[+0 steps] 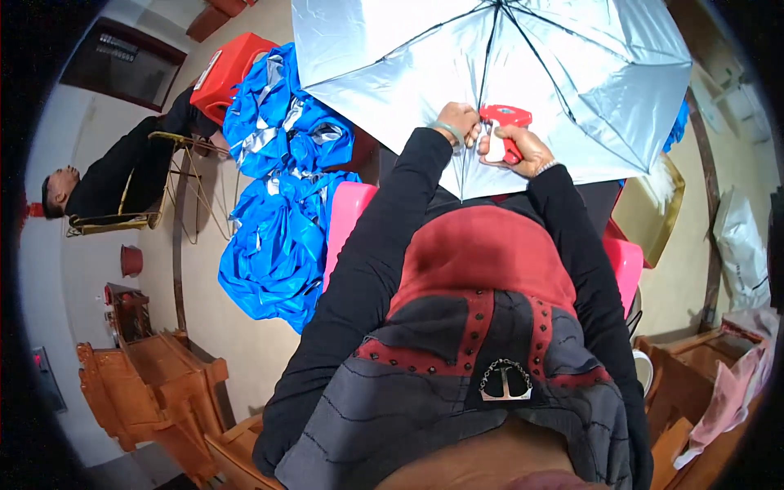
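An open umbrella (563, 49) with a silver lining and dark ribs lies spread in front of me, its inner side up. My left hand (460, 122) is closed, fingers pinching the canopy beside one rib near the close edge. What lies between its fingertips is too small to make out. My right hand (523, 149) wraps round the grip of a red-and-white gun-shaped hand tool (508, 113). The tool's red head points left, right beside my left fingers, over the silver cloth.
Crumpled blue-and-silver umbrella cloth (278, 245) is heaped at the left, by a pink chair edge (349, 216) and a red plastic stool (233, 69). A person (122, 175) sits farther left. Wooden furniture (155, 376) stands lower left; a yellowish bin (649, 216) is at the right.
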### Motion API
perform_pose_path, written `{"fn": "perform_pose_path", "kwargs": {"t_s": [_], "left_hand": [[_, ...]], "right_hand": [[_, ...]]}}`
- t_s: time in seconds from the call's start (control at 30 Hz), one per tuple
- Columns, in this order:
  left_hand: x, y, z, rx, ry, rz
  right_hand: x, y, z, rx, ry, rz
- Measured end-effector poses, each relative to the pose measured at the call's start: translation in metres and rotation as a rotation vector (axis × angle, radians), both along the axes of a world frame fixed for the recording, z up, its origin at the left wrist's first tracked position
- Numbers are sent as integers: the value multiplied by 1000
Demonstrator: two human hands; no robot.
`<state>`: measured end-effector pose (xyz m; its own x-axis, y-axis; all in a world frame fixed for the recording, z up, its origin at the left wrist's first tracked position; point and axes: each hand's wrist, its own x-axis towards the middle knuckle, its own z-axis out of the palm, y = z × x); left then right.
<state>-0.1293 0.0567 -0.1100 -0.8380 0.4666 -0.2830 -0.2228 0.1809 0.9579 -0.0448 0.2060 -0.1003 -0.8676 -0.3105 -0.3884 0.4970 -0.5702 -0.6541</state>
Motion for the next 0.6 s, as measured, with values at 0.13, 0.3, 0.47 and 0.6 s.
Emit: {"fn": "perform_pose_path", "kwargs": {"t_s": [0.13,0.3,0.47,0.6], "left_hand": [[1,0,-2,0,13,-12],[-5,-6,-11,-83,127,-89],[-5,-5,-16,-67,115,-84],[-9,-4,-19,-62,123,-97]], "right_hand": [[-1,0,-5,-68,-17,10],[-1,-5,-1,-114,-42,53],[2,-11,0,28,-125,-79],[-9,0,-20,-43,-95,-35]]}}
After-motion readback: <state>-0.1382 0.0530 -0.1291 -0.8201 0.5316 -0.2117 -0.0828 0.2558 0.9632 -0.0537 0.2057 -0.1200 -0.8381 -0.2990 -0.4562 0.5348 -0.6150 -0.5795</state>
